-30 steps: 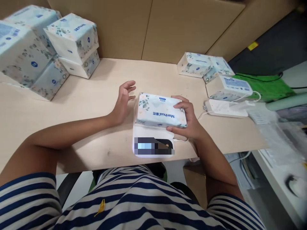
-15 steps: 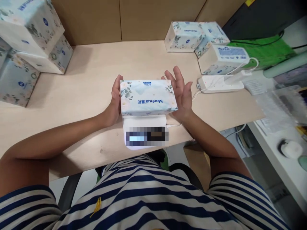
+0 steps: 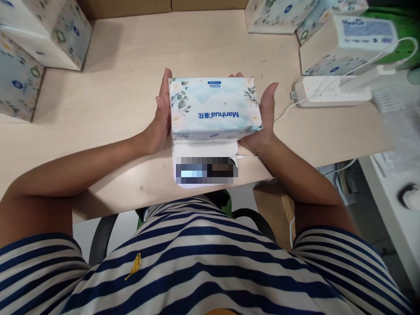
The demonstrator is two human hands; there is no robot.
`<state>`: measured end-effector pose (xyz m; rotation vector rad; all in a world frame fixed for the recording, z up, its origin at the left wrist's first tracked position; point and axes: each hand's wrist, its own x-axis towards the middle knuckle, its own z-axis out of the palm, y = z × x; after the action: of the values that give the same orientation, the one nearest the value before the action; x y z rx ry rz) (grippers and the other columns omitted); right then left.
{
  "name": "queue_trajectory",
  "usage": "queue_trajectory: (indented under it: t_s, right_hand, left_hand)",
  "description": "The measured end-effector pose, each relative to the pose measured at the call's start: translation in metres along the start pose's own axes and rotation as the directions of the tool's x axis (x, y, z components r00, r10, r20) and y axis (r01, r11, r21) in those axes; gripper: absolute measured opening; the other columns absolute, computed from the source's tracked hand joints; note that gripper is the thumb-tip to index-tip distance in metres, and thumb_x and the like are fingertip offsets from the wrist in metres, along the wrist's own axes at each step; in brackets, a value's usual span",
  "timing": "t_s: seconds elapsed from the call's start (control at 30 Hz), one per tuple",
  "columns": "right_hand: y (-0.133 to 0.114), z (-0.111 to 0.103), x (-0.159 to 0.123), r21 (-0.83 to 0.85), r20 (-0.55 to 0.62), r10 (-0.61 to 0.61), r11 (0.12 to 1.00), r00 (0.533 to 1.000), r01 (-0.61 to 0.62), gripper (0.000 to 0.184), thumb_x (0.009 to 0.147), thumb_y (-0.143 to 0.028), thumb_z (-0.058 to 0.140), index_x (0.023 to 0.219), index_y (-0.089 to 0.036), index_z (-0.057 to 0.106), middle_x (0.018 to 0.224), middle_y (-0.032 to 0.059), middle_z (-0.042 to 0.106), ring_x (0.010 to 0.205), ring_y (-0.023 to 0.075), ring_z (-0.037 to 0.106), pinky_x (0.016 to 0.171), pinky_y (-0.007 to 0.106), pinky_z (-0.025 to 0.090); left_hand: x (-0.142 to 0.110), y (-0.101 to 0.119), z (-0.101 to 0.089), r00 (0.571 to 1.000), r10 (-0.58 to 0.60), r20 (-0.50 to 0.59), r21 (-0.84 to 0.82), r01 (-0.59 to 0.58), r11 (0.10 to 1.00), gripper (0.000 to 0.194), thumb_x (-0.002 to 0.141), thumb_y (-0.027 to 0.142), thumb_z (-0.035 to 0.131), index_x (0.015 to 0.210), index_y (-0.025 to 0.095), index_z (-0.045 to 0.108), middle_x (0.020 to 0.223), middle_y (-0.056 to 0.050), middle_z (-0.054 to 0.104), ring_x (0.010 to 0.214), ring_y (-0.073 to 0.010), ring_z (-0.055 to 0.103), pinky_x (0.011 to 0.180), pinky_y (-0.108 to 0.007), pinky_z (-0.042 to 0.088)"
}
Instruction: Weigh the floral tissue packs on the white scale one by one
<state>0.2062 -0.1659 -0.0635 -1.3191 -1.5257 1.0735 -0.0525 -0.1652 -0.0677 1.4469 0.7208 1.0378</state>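
A pack of tissues point(image 3: 215, 103), pale blue and white with printed flowers, is between my two hands. My left hand point(image 3: 160, 124) lies along its left side, fingers pointing away from me. My right hand point(image 3: 266, 124) is against the right side, thumb raised and the other fingers mostly hidden behind the pack. Below the pack is a white device point(image 3: 205, 148) that looks like a digital scale; its lit display is blurred out. Whether the pack rests on it or is just above it, I cannot tell.
Stacked tissue packs point(image 3: 62, 37) stand at the left. More tissue packs point(image 3: 348, 48) are at the back right, near a white power strip point(image 3: 328, 94) with cables. A thin white cable point(image 3: 247, 156) runs from the device. The wooden table's point(image 3: 131, 188) front edge is close to my body.
My right hand, with fingers spread earlier, has come in against the pack's right side. The left hand stays at the left side. The camera view has tilted downward.
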Motion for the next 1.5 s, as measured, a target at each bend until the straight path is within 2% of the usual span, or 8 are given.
queue_trajectory:
  t_s: [0.17,0.27,0.43,0.53,0.73,1.1,1.33,1.5]
  right_hand:
    - [0.002,-0.001,0.004,0.106,0.025,0.076,0.991,0.997,-0.078,0.109,0.078,-0.106,0.006,0.164,-0.05,0.044,0.168,-0.0036,0.058,0.166,0.03,0.043,0.138,0.061,0.038]
    - [0.007,-0.003,0.007,0.057,0.007,0.082,0.995,0.997,-0.082,0.108,0.081,-0.101,-0.001,0.17,-0.051,0.035,0.164,-0.0011,0.062,0.163,0.0324,0.047,0.134,0.065,0.042]
    - [0.008,-0.008,0.007,-0.097,0.131,0.044,0.995,0.99,-0.031,0.121,0.071,-0.103,-0.015,0.179,-0.051,-0.001,0.168,-0.0012,0.057,0.154,0.032,0.058,0.129,0.059,0.05]
    - [0.006,-0.009,0.005,-0.132,0.157,0.034,0.991,0.987,-0.013,0.123,0.067,-0.103,-0.018,0.178,-0.05,-0.011,0.169,-0.001,0.055,0.152,0.0337,0.06,0.127,0.062,0.052]
    - [0.009,-0.011,0.006,-0.13,0.13,0.055,0.991,0.99,-0.038,0.121,0.069,-0.105,-0.012,0.178,-0.053,-0.006,0.162,0.0003,0.062,0.153,0.0364,0.058,0.125,0.066,0.051]
    - [0.008,-0.013,0.006,-0.003,0.095,0.067,0.998,0.993,-0.067,0.106,0.078,-0.099,-0.009,0.175,-0.06,0.007,0.154,-0.004,0.067,0.149,0.0335,0.059,0.122,0.063,0.052]
    - [0.005,-0.016,0.004,0.055,0.031,0.046,0.997,0.998,-0.048,0.11,0.077,-0.104,0.003,0.173,-0.054,0.027,0.146,0.0051,0.069,0.147,0.0406,0.059,0.114,0.068,0.055]
    - [0.003,-0.018,0.005,-0.105,0.098,0.085,0.992,0.992,-0.075,0.121,0.068,-0.105,-0.011,0.176,-0.055,0.005,0.155,0.0019,0.063,0.149,0.0376,0.059,0.118,0.064,0.056]
  left_hand:
    - [0.002,0.0,-0.001,0.999,-0.035,0.004,0.005,0.035,0.999,0.064,0.118,0.044,-0.007,0.179,0.024,-0.007,0.191,0.005,-0.008,0.176,-0.0126,-0.018,0.142,-0.033,0.009]
    - [0.004,0.004,0.001,0.998,-0.06,-0.033,-0.047,0.058,0.997,0.064,0.119,0.041,-0.005,0.18,0.021,-0.003,0.191,0.005,-0.01,0.176,-0.0147,-0.018,0.143,-0.03,0.012]
    - [0.005,0.016,0.006,0.981,-0.165,-0.104,-0.129,0.151,0.98,0.065,0.119,0.039,-0.004,0.18,0.03,0.018,0.19,0.012,0.014,0.178,-0.0166,-0.009,0.143,-0.03,0.018]
    - [0.006,0.019,0.007,0.979,-0.185,-0.083,-0.126,0.174,0.977,0.07,0.116,0.036,-0.013,0.18,0.032,0.016,0.191,0.012,0.007,0.178,-0.0196,-0.005,0.141,-0.034,0.016]
    - [0.008,0.013,0.003,0.989,-0.146,-0.013,-0.078,0.144,0.986,0.071,0.112,0.033,-0.017,0.18,0.029,0.002,0.189,0.006,-0.013,0.178,-0.019,-0.004,0.14,-0.039,0.011]
    - [0.008,0.022,0.007,0.982,-0.186,-0.024,-0.103,0.182,0.978,0.076,0.104,0.029,-0.031,0.177,0.019,-0.013,0.19,-0.001,-0.013,0.177,-0.016,-0.005,0.137,-0.034,0.012]
    - [0.011,0.021,0.006,0.978,-0.205,-0.039,-0.112,0.199,0.973,0.075,0.107,0.031,-0.025,0.179,0.023,-0.006,0.191,0.0,-0.007,0.177,-0.0187,0.0,0.135,-0.033,0.016]
    - [0.008,0.017,0.003,0.984,-0.175,-0.039,-0.112,0.17,0.979,0.077,0.109,0.035,-0.024,0.18,0.026,0.006,0.192,0.003,0.004,0.177,-0.0211,0.001,0.135,-0.036,0.015]
